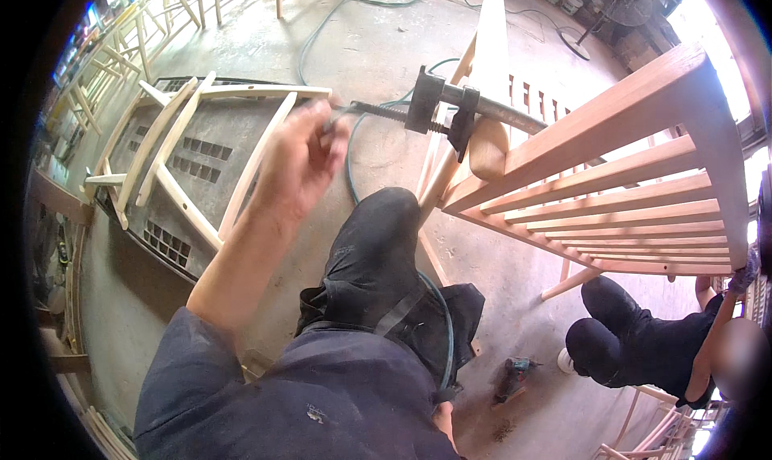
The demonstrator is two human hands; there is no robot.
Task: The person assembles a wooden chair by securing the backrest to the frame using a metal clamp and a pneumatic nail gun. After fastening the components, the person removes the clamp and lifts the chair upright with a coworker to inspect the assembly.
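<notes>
We are gripping the bar clamp (438, 110) screw handle with our left hand (301, 158); overtightening risks denting the slatted wooden frame (611, 178); right hand unseen.

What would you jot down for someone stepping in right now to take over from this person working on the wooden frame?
Left hand: raised, fingers closed on the handle end of the clamp screw.
Right hand: not in view.
Clamp: its black jaws sit around the rounded wooden post at the corner of the slatted frame, bar running off to the right.
Nearby: a co-worker crouches at the frame's far side, one hand on it. A power drill lies on the concrete floor; loose chair parts lie to the left.
Done: clamp is on the joint.
Left: whether it is fully tight cannot be told; check it.
</notes>
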